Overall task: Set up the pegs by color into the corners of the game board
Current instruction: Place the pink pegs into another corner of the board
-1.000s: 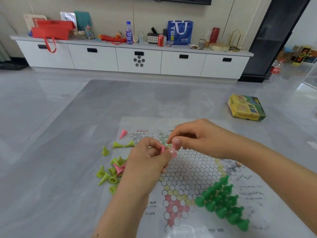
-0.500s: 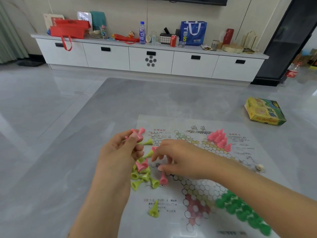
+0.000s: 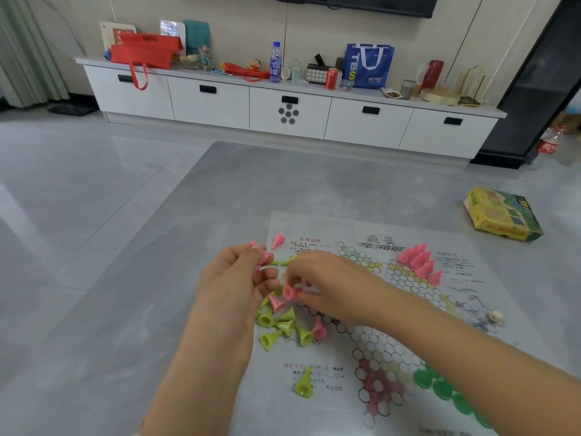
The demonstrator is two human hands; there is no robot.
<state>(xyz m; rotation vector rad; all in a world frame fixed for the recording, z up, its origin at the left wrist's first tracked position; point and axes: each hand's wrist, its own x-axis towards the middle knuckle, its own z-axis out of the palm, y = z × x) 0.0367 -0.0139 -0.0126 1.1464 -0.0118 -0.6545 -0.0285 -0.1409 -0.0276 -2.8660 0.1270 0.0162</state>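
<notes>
Your left hand (image 3: 234, 278) grips pink pegs (image 3: 262, 256); your right hand (image 3: 317, 278) pinches another peg (image 3: 289, 292). They look light and slick, so pinch the narrow tips.

The game board (image 3: 371, 309) lies flat on the worktop (image 3: 125, 325) before me. A loose heap of pegs (image 3: 284, 325) sits at its left edge, under my left hand (image 3: 234, 283) and right hand (image 3: 317, 278). One peg (image 3: 304, 382) lies apart, nearer me. A standing cluster (image 3: 419, 261) fills the far corner, another cluster (image 3: 440, 388) the near right. A box (image 3: 503, 215) lies beyond the board's right side.
</notes>
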